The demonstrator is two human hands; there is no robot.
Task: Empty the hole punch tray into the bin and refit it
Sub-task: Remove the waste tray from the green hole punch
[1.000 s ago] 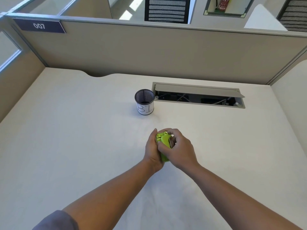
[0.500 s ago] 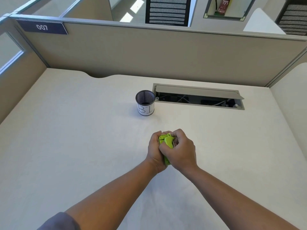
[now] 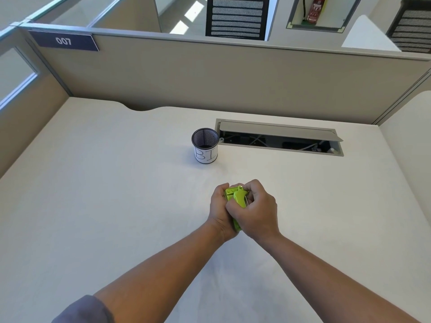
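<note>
Above desk [image 3: 116,206]: hole punch [image 3: 236,198], green, gripped by both hands
Left hand [image 3: 220,212]: clasped its side; right hand [image 3: 255,210]: wrapped over it
Bin [image 3: 205,145]: upright, well beyond

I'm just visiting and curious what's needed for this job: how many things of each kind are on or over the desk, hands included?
Hands: 2, left hand and right hand
Green hole punch: 1, gripped by both hands
Mesh bin: 1
Total: 4
</note>
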